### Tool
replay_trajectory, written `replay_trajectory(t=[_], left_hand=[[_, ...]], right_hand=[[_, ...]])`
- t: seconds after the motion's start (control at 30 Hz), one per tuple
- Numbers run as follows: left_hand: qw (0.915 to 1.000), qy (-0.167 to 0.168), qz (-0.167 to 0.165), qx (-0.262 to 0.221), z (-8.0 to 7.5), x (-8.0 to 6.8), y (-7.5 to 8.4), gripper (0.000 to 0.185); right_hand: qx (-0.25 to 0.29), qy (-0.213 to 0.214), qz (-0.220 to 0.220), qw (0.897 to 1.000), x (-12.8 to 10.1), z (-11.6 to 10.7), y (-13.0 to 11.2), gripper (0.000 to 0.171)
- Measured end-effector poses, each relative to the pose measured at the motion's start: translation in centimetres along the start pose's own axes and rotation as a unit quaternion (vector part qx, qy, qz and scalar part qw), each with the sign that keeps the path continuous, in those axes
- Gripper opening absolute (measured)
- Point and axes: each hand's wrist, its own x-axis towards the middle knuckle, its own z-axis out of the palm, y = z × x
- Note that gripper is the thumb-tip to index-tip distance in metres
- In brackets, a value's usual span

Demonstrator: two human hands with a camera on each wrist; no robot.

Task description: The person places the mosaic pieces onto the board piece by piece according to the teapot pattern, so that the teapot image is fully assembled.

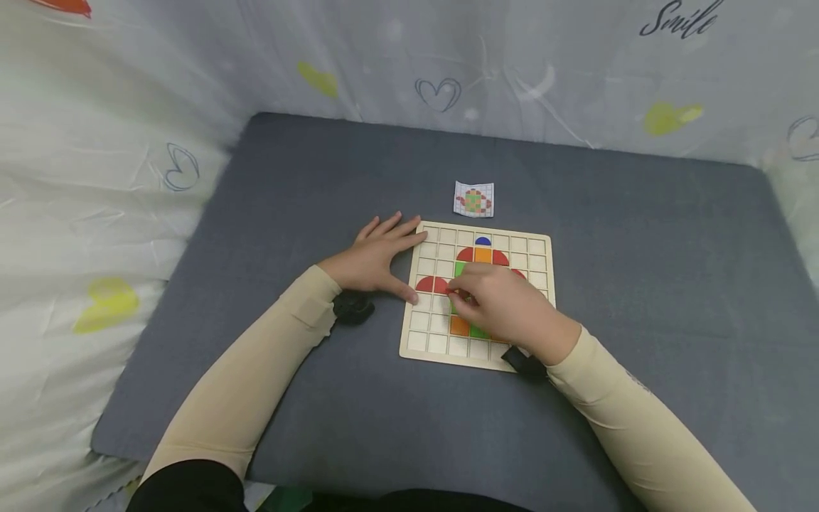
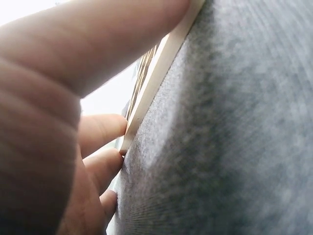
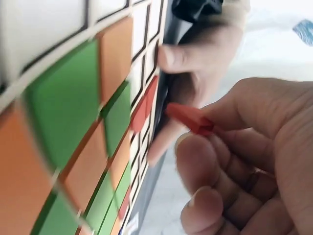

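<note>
A wooden grid board [image 1: 540, 249] lies on the grey mat [image 1: 320, 185], holding red, orange, green and blue tiles [image 1: 483, 241]. My left hand [image 1: 377, 259] lies flat on the mat, fingers straight, fingertips [image 2: 110, 128] against the board's left edge [image 2: 161, 63]. My right hand [image 1: 495, 299] hovers over the board's middle and pinches a small red piece [image 3: 190, 118] between thumb and fingers, close to the red half-round tiles [image 1: 433, 284] at the left of the pattern. In the right wrist view, green and orange tiles [image 3: 63, 107] fill the cells below the hand.
A small printed pattern card [image 1: 474, 199] lies on the mat just beyond the board. White patterned cloth [image 1: 115, 142] rises around the mat on the left and back. A black wrist strap [image 1: 352, 308] sits near the left wrist.
</note>
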Motion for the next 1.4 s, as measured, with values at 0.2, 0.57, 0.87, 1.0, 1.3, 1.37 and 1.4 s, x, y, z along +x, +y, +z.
replay_trajectory(t=[0.2,0.57,0.87,1.0,1.3,1.37,1.4], left_hand=[[1.0000,-0.004,0.001,-0.003,0.1,0.1,0.0,0.122],[1.0000,-0.002,0.007,-0.001,0.0,0.5,0.2,0.121],[1.0000,0.000,0.003,-0.003,-0.2,0.2,0.3,0.119],[1.0000,0.001,0.000,-0.001,-0.2,0.1,0.2,0.119],[1.0000,0.000,0.001,0.001,-0.2,0.0,0.0,0.119],[1.0000,0.000,0.001,0.000,-0.2,0.0,0.0,0.119],[1.0000,0.000,0.001,0.000,-0.2,0.0,0.0,0.119]], right_hand=[[-0.040,-0.018,0.010,0.999,0.7,1.1,-0.9,0.013],[-0.089,-0.044,0.034,0.994,0.8,1.7,-1.9,0.012],[-0.094,-0.060,0.007,0.994,0.7,2.1,-2.8,0.012],[-0.103,-0.060,-0.006,0.993,0.7,2.6,-2.9,0.012],[-0.104,-0.075,0.002,0.992,0.8,2.7,-2.5,0.007],[-0.088,-0.083,0.022,0.992,0.9,2.6,-2.4,0.006],[-0.080,-0.085,0.033,0.993,0.9,2.5,-2.3,0.005]])
